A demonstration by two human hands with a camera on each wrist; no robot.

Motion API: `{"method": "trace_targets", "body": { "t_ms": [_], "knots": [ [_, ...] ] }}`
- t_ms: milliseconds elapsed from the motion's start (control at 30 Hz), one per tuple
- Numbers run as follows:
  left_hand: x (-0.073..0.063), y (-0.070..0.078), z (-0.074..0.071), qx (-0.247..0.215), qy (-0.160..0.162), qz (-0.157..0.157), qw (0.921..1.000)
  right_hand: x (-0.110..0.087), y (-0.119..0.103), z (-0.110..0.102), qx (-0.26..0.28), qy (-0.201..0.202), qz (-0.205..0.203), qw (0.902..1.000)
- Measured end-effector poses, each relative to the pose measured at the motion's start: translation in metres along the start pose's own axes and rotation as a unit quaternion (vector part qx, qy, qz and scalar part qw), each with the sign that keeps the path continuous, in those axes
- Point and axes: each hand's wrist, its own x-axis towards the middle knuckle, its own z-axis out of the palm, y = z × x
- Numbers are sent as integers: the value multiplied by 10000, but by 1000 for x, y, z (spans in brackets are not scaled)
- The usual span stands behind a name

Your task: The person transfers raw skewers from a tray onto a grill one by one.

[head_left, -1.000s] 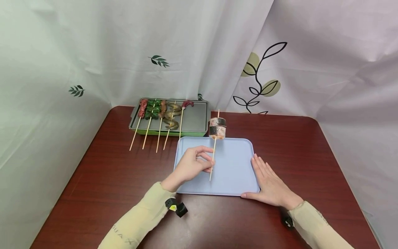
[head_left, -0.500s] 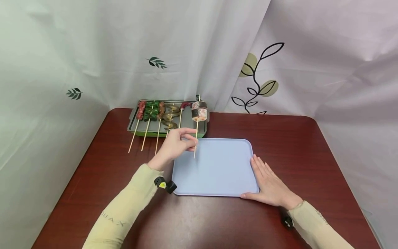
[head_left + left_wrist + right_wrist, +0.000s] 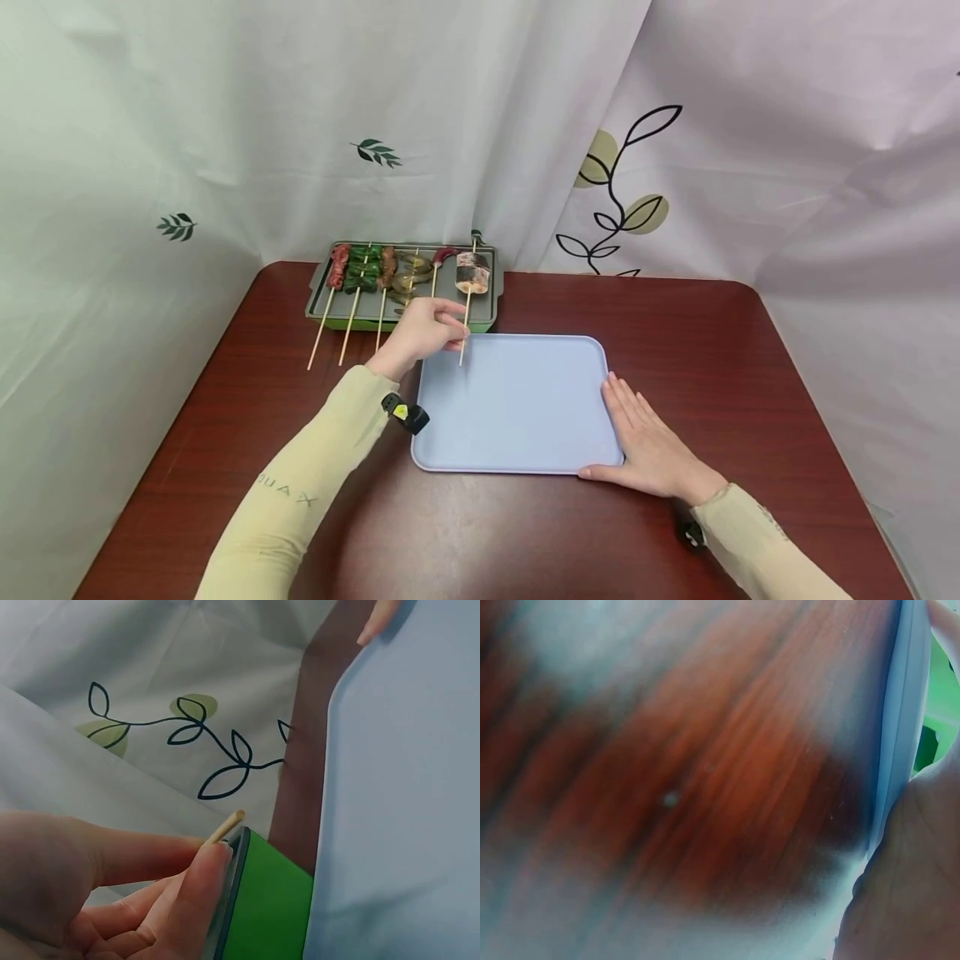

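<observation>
My left hand (image 3: 429, 327) pinches the wooden stick of a skewer (image 3: 472, 273) between thumb and fingers. Chunky pale pieces with dark bands sit at the skewer's far end, over the right part of the grey grill plate (image 3: 444, 304). Whether they touch the plate I cannot tell. In the left wrist view, the stick's end (image 3: 229, 825) pokes out between thumb and finger, beside the green grill side (image 3: 270, 900). At the right edge of the light blue tray (image 3: 517, 408), my right hand (image 3: 651, 442) rests with straight fingers against the rim.
On the grill's left and middle lie several skewers: red meat (image 3: 338, 267), green peppers (image 3: 363, 268), brown meat (image 3: 387, 268), greyish curled pieces (image 3: 412, 271) and a dark red curled piece (image 3: 444, 255). Their sticks overhang the front. Behind the brown table (image 3: 675, 333) hangs a white curtain (image 3: 420, 100).
My left hand has carried the banded skewer from above the tray leftward and away from me to the grill, and lowered it there. The right hand has stayed at the tray's edge.
</observation>
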Motion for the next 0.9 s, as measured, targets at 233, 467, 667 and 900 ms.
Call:
{"method": "trace_targets", "body": {
  "t_ms": [233,467,667,900],
  "knots": [
    [3,-3,0,180,34,-184,9997,3,1,0,-10,-22,-43,10000],
    [5,-9,4,414,106,-162,9990,2,2,0,-2,-22,-24,10000],
    [-1,-11,2,781,-40,-49,9969,0,2,3,-11,12,-20,10000],
    [-13,2,-3,1905,432,707,9782,0,0,1,-72,22,-67,9999]
  ]
}}
